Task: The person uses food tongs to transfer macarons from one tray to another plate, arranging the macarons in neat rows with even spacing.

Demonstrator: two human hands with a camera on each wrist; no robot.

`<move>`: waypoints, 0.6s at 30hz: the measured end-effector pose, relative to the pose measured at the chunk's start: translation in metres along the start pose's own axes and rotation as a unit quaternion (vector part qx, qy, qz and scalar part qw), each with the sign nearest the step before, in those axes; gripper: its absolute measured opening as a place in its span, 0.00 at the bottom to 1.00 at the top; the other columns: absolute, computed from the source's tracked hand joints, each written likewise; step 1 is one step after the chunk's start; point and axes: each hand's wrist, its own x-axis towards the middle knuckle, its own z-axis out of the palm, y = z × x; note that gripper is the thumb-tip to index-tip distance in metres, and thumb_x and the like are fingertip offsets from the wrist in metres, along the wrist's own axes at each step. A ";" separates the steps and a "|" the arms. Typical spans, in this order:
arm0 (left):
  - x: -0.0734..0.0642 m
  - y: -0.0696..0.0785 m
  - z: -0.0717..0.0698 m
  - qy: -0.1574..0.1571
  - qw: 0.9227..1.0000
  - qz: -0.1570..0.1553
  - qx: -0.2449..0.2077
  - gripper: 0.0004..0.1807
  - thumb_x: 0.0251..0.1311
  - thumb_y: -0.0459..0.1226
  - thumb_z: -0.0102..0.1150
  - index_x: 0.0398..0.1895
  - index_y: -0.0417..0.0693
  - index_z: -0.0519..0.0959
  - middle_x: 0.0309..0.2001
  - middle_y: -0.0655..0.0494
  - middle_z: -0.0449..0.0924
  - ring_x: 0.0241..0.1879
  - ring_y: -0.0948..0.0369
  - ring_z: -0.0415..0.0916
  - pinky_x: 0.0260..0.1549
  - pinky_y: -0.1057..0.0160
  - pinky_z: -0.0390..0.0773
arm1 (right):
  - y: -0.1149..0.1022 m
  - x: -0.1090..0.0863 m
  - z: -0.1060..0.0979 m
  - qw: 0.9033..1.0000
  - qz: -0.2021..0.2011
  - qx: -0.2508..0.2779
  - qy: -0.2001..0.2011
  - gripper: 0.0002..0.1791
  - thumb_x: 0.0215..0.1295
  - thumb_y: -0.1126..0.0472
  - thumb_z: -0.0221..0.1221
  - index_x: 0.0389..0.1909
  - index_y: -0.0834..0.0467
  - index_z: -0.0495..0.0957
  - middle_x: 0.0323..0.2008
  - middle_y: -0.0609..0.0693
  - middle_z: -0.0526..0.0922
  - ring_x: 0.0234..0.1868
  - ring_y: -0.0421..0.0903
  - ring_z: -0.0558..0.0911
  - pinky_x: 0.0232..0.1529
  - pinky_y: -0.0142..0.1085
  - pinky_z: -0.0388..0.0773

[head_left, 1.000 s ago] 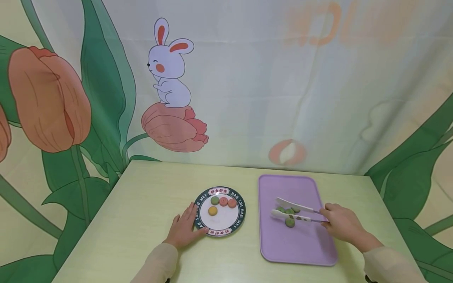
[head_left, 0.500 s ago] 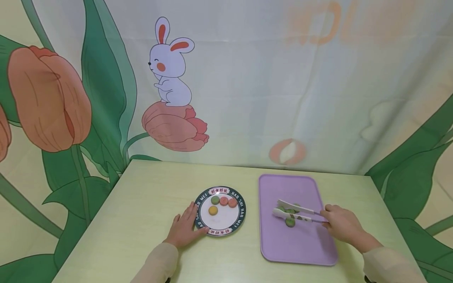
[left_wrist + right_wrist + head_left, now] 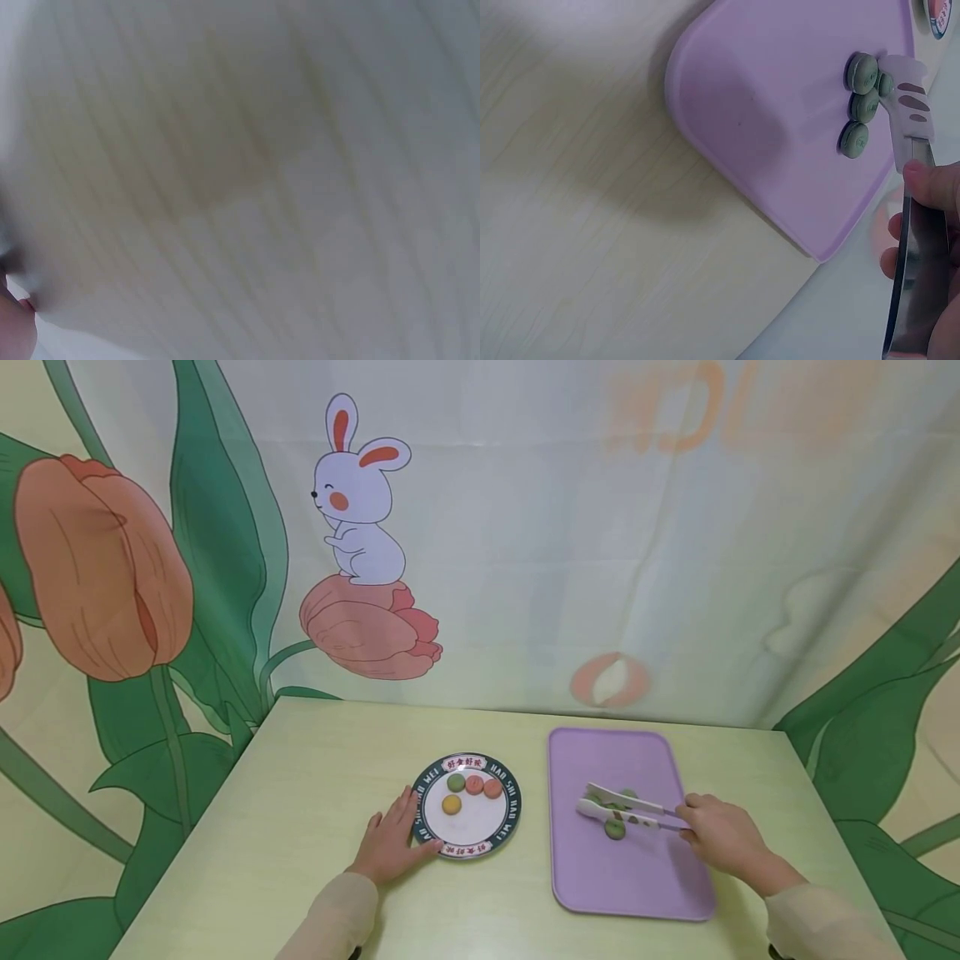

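Fingers of the right hand (image 3: pixel 720 832) clamp the tongs (image 3: pixel 630 818), whose tips stand slightly closer together than a second ago about the green biscuits (image 3: pixel 615 830), suggesting a pinch forming.

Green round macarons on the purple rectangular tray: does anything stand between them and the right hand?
Only white-tipped metal tongs, held in the right hand, reaching over the purple tray to the green macarons; nothing else visible.
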 end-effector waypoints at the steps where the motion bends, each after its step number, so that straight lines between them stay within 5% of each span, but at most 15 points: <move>1: 0.000 0.000 0.000 0.000 1.000 0.000 0.000 0.53 0.46 0.69 0.42 0.69 0.46 0.44 0.70 0.52 0.39 0.68 0.53 0.43 0.63 0.42 0.46 | 0.000 0.000 0.000 1.000 0.001 0.000 0.002 0.09 0.42 0.60 0.66 0.23 0.55 0.74 0.21 0.43 0.69 0.22 0.40 0.67 0.16 0.30 0.61; 18: 0.000 0.002 -0.001 0.002 1.000 0.000 -0.002 0.53 0.46 0.68 0.43 0.68 0.46 0.45 0.70 0.50 0.41 0.68 0.52 0.44 0.62 0.42 0.46 | -0.004 -0.003 -0.003 1.000 0.003 0.004 -0.002 0.10 0.40 0.59 0.66 0.24 0.56 0.76 0.21 0.43 0.69 0.21 0.40 0.67 0.15 0.30 0.61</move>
